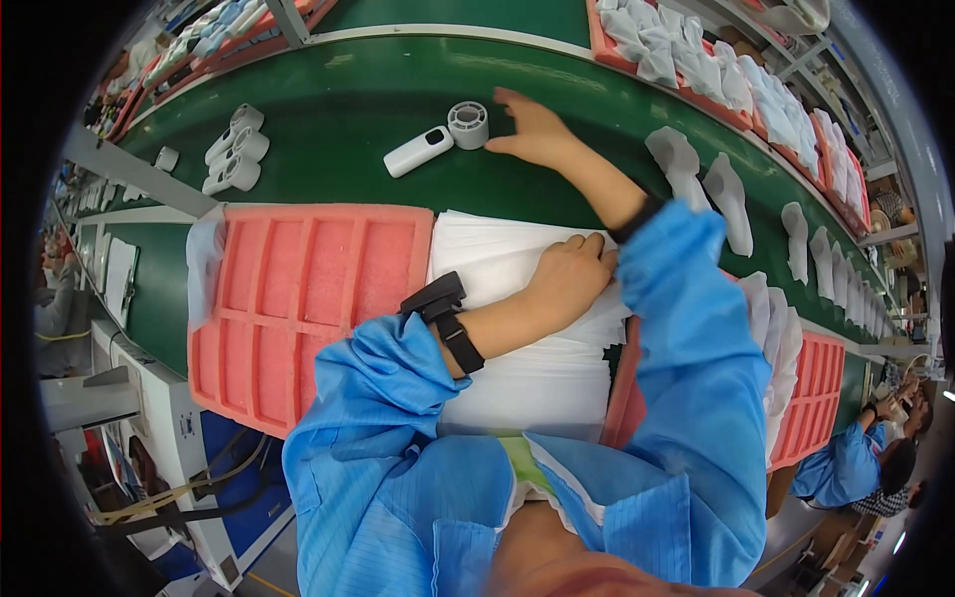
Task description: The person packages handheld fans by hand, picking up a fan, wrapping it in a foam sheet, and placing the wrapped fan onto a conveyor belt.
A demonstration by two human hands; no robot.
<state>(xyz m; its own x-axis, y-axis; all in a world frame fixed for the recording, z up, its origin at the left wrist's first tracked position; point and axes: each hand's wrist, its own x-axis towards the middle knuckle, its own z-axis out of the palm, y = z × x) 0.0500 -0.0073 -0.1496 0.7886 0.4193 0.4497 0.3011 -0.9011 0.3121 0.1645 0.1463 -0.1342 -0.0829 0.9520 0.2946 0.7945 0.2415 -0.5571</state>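
A white handheld fan with a round slotted head lies on the green belt. My right hand is just right of that head, its thumb and fingers spread around open space. Below it, my left hand rests on a stack of thin white bags. Its fingers are curled at the stack's upper right corner, closed on the edge of a bag; how many layers they pinch is hidden. A black band with a dark block on it sits on my left wrist.
Several similar white fans lie farther left on the green belt. A pink compartment tray stands left of the stack. Along the belt to the right lie bagged items. Pink trays of wrapped items line the far side. Another person works at right.
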